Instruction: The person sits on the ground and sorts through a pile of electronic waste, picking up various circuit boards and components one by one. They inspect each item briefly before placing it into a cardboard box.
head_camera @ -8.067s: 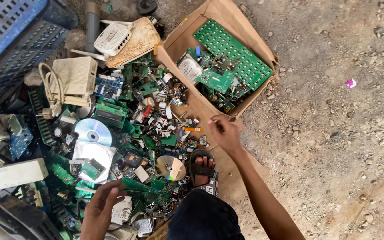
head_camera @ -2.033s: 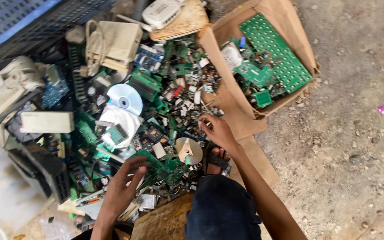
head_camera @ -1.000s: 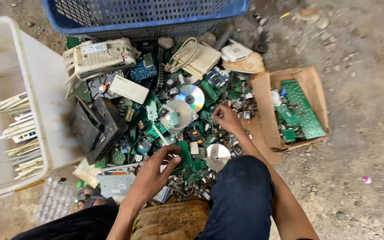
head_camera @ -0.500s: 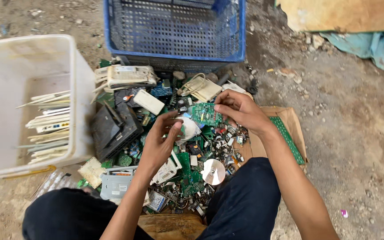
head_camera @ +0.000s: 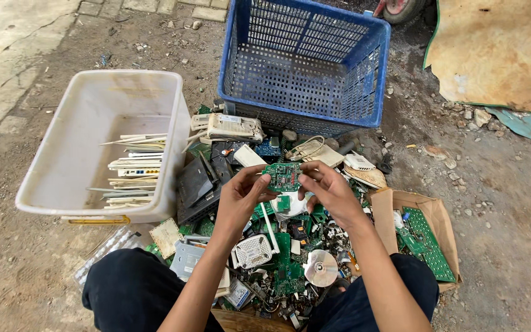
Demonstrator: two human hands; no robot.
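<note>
A small green circuit board (head_camera: 282,176) is held up between both hands above a heap of electronic scrap (head_camera: 278,246). My left hand (head_camera: 239,198) pinches its left edge. On the other side, my right hand (head_camera: 330,192) grips its right edge with the fingertips. The heap beneath holds green boards, a shiny disc (head_camera: 321,268), a white router shell (head_camera: 253,251) and black plastic casings (head_camera: 196,184).
A white plastic tub (head_camera: 81,160) with flat white casings stands at the left. A blue perforated crate (head_camera: 305,61) sits beyond the heap. A cardboard box (head_camera: 428,221) with green boards lies at the right. Dirt ground surrounds everything; my knees are at the bottom.
Both hands have lifted a green circuit board out of the heap and now hold it up between them. The view has tilted up, showing the tub and crate fully.
</note>
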